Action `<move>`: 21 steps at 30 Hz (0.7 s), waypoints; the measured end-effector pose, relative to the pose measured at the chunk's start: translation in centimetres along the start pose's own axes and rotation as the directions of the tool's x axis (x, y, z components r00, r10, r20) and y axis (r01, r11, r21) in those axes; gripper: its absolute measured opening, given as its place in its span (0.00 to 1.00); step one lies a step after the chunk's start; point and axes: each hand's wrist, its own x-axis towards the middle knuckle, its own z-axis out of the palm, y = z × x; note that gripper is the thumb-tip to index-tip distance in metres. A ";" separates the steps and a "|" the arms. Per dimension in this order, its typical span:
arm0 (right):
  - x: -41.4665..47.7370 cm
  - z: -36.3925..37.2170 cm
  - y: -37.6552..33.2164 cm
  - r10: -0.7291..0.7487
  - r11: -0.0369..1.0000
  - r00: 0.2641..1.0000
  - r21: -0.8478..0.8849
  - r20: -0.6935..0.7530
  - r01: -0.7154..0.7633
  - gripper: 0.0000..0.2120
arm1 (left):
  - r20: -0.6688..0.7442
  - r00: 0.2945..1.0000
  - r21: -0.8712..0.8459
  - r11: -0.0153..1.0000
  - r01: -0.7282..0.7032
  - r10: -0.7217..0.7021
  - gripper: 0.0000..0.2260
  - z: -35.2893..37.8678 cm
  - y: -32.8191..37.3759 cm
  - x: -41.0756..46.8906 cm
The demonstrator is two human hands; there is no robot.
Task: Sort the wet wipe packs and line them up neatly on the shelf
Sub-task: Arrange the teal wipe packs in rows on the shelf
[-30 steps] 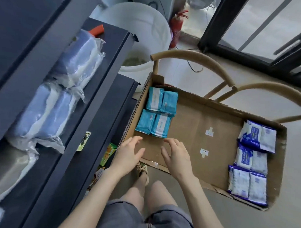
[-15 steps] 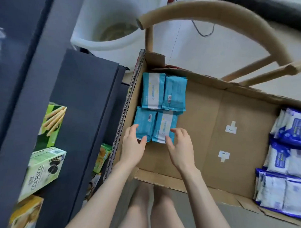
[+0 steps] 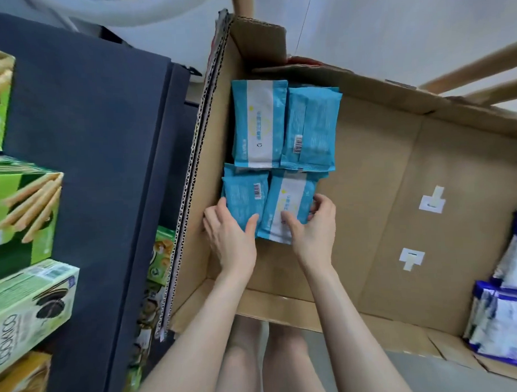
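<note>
Several teal wet wipe packs lie in the left end of an open cardboard box (image 3: 368, 192). My left hand (image 3: 230, 235) grips the near-left teal pack (image 3: 244, 196), thumb on top and fingers at its left edge. My right hand (image 3: 311, 226) grips the near-right teal pack (image 3: 289, 200), thumb on its face and fingers curled round its right edge. Two more teal packs (image 3: 259, 125) lie side by side just beyond them. Blue-and-white wipe packs (image 3: 507, 313) are stacked at the box's right end.
A dark shelf (image 3: 98, 172) stands to the left of the box, holding green biscuit boxes (image 3: 23, 210). Wooden chair rails (image 3: 467, 71) run behind the box. A white tub's rim (image 3: 127, 12) shows at the top. My legs are below the box.
Both hands have reached forward into the box and closed on the two nearest teal packs. The camera has dropped closer to the box.
</note>
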 end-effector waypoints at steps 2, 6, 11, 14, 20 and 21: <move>0.4 -0.1 0.0 0.034 0.999 0.999 0.024 0.018 -0.035 0.25 | 0.018 1.000 -0.031 0.999 0.012 -0.011 0.26 0.0 0.1 0.2; 0.2 -0.9 0.2 0.027 0.997 1.000 0.071 0.013 -0.028 0.16 | 0.044 0.999 -0.176 0.984 0.024 -0.016 0.15 -0.8 0.5 0.1; -2.1 -3.0 -0.6 0.025 0.975 0.997 0.217 0.080 -0.042 0.05 | 0.103 0.994 -0.355 0.935 0.001 0.038 0.06 -3.1 0.7 -1.5; -4.4 -4.8 -1.2 0.037 0.942 0.990 0.326 0.139 -0.081 0.04 | 0.094 0.994 -0.471 0.882 -0.008 0.059 0.06 -5.4 0.7 -3.2; -10.8 -9.9 -3.3 0.017 0.873 0.972 0.470 0.235 -0.129 0.06 | 0.192 0.980 -0.690 0.718 0.090 0.061 0.07 -10.9 0.9 -9.3; -11.8 -10.7 -3.7 0.020 0.866 0.967 0.479 0.255 -0.144 0.07 | 0.224 0.973 -0.716 0.686 0.127 0.053 0.08 -11.8 0.8 -10.4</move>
